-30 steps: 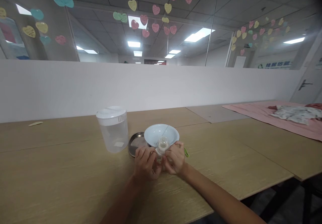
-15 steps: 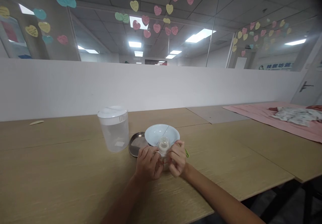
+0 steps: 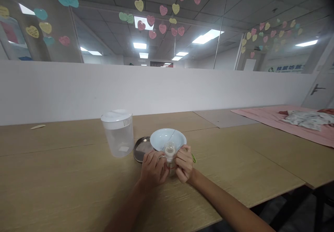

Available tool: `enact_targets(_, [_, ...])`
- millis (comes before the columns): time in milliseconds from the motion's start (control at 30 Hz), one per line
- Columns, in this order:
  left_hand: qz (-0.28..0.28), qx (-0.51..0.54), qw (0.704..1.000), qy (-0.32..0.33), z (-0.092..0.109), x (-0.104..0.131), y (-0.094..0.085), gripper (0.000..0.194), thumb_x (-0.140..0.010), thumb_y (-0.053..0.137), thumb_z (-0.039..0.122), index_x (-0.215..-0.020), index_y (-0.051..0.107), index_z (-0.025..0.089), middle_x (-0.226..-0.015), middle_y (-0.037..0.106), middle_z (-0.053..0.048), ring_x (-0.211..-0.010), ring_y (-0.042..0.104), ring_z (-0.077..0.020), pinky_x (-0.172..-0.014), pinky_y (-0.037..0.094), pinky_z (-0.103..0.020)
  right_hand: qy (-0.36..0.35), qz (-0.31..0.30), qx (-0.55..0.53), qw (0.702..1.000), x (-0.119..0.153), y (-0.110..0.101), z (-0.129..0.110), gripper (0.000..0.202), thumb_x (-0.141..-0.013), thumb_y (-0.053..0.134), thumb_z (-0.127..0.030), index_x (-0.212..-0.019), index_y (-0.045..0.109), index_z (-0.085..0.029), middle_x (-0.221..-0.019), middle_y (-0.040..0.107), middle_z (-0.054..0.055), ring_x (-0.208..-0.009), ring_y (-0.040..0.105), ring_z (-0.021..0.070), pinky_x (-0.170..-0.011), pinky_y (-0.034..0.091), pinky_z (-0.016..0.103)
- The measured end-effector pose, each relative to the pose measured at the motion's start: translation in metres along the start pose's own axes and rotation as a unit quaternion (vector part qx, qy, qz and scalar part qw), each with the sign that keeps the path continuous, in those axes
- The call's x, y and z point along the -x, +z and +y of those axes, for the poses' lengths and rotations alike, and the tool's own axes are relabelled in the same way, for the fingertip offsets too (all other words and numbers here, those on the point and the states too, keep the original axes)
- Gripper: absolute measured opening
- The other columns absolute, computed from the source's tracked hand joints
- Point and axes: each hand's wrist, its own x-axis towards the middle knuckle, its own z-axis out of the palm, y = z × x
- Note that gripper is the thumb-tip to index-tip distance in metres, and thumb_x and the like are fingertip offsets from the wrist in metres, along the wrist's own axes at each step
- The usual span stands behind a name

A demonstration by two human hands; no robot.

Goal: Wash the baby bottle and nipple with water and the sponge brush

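Note:
A small baby bottle with a clear domed cap and a whitish collar stands upright between my hands, in front of the bowl. My left hand closes its fingers on the bottle's left side at collar height. On the opposite side, my right hand grips it with curled fingers. Both hands hide much of the bottle's lower body. Just behind it sits a pale blue-white bowl, and a shallow metal tray lies to the left, partly covered by the bowl and my left hand.
A translucent plastic tub with a white lid stands left of the tray. A green object shows beside my right hand. A pink cloth with a patterned garment lies far right. A low white wall borders the table.

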Motion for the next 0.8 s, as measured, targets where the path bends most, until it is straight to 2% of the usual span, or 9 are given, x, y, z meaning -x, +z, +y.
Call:
enact_targets(200, [-0.006, -0.003, 1.000, -0.004, 0.0002, -0.0004, -0.0007, 0.009, -0.073, 0.048, 0.013, -0.074, 0.056, 0.018, -0.083, 0.066, -0.008, -0.082, 0.058, -0.0209, -0.081, 0.041, -0.036, 0.009, 0.002, -0.005, 1.000, -0.0009, -0.0006, 0.0027, 0.019, -0.065, 0.037, -0.013, -0.055, 0.023, -0.019, -0.056, 0.021, -0.004, -0.052, 0.023, 0.0105, -0.064, 0.024, 0.032])
enact_targets(433, [-0.010, -0.004, 1.000, -0.007, -0.0016, 0.0008, -0.0002, 0.008, -0.074, 0.048, 0.015, -0.075, 0.055, 0.018, -0.084, 0.066, -0.008, -0.082, 0.058, -0.0214, -0.081, 0.041, -0.037, 0.012, 0.024, -0.047, 0.999, 0.0015, 0.0013, 0.0026, 0.014, -0.066, 0.037, -0.012, -0.058, 0.028, -0.019, -0.054, 0.028, -0.004, -0.050, 0.027, 0.0098, -0.064, 0.026, 0.033])
enact_targets(533, [-0.016, -0.013, 1.000, -0.022, -0.0023, 0.0020, 0.0016, 0.010, -0.076, 0.049, 0.015, -0.083, 0.056, 0.017, -0.086, 0.066, -0.009, -0.084, 0.058, -0.0219, -0.082, 0.041, -0.036, 0.021, 0.028, -0.047, 0.998, -0.0006, 0.0001, -0.0009, 0.012, -0.067, 0.039, -0.013, -0.061, 0.031, -0.019, -0.054, 0.031, -0.004, -0.050, 0.031, 0.0102, -0.065, 0.027, 0.035])
enact_targets(667, [-0.035, -0.025, 0.998, -0.052, -0.0015, 0.0035, 0.0044, 0.019, -0.081, 0.048, 0.018, -0.099, 0.054, 0.014, -0.093, 0.066, -0.012, -0.089, 0.059, -0.0231, -0.083, 0.041, -0.038, 0.026, 0.002, -0.037, 0.999, -0.0030, -0.0037, -0.0040, 0.012, -0.071, 0.037, -0.013, -0.063, 0.032, -0.020, -0.055, 0.034, -0.003, -0.051, 0.036, 0.0117, -0.065, 0.027, 0.037])
enact_targets(800, [-0.044, -0.023, 0.997, -0.056, 0.0008, 0.0058, 0.0070, 0.031, -0.083, 0.049, 0.022, -0.111, 0.050, 0.010, -0.098, 0.064, -0.014, -0.093, 0.059, -0.0246, -0.085, 0.041, -0.039, 0.036, -0.002, -0.045, 0.998, -0.0010, -0.0044, -0.0020, 0.013, -0.072, 0.036, -0.014, -0.061, 0.031, -0.019, -0.054, 0.032, -0.003, -0.051, 0.035, 0.0115, -0.066, 0.028, 0.038])
